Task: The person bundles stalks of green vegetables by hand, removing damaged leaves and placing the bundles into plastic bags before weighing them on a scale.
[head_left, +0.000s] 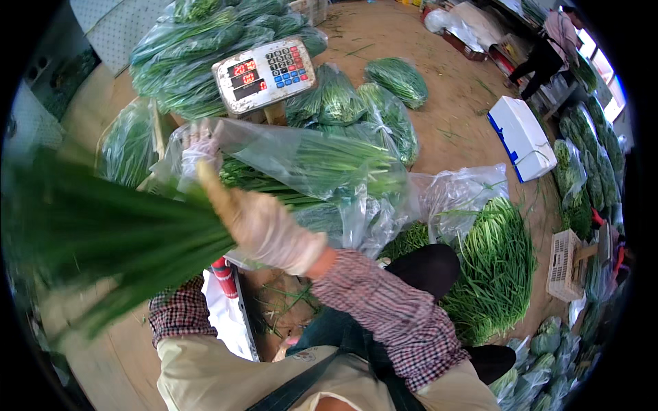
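My gloved right hand grips a bunch of long green chives, whose leaves fan out to the left and are smeared by motion. Farther off, my gloved left hand is closed on the edge of a clear plastic bag. The bunch hides most of my left forearm; only the checked sleeve shows below. Inside the bag, more chives lie lengthwise, pale ends to the right. Just behind the bag stands a weighing scale's display panel with lit red digits and coloured keys.
Bagged chives are piled behind the scale, with more bags beside it. A loose heap of chives lies at my right knee. A white foam box and plastic crate stand farther right. A person bends at the far right.
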Motion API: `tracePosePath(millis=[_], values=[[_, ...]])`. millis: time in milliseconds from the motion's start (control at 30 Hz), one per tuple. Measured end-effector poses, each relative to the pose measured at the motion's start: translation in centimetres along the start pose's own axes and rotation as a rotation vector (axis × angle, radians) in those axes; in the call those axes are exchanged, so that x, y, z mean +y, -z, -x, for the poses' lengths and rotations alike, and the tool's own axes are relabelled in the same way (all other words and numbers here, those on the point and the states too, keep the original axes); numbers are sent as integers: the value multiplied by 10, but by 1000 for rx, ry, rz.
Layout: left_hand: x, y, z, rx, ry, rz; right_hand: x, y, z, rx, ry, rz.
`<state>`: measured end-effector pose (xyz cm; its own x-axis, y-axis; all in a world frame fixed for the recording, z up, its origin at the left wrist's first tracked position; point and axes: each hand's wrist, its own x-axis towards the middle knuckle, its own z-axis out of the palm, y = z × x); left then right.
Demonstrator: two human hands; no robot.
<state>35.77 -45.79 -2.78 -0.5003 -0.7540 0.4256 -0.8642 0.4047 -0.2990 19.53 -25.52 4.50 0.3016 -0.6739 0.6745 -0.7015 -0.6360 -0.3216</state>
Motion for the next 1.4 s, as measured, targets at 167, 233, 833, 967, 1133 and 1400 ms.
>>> tracePosePath(millis=[167,233,833,967,1133,1400], values=[[-71,38,24,-40,-55,-418,45,-72,11,-120,135,-43],[-116,27,33,60,-123,-325,89,-65,25,-322,49,49],[-88,164,76,-54,191,1346,183,174,12,-953,-375,900],[-91,170,40,111,-252,49,189,195,43,-962,-330,1159],[-80,180,42,46,-283,-211,145,215,43,-432,-358,635],[-124,149,82,-1,-175,78,38,142,-49,-233,-245,-13]])
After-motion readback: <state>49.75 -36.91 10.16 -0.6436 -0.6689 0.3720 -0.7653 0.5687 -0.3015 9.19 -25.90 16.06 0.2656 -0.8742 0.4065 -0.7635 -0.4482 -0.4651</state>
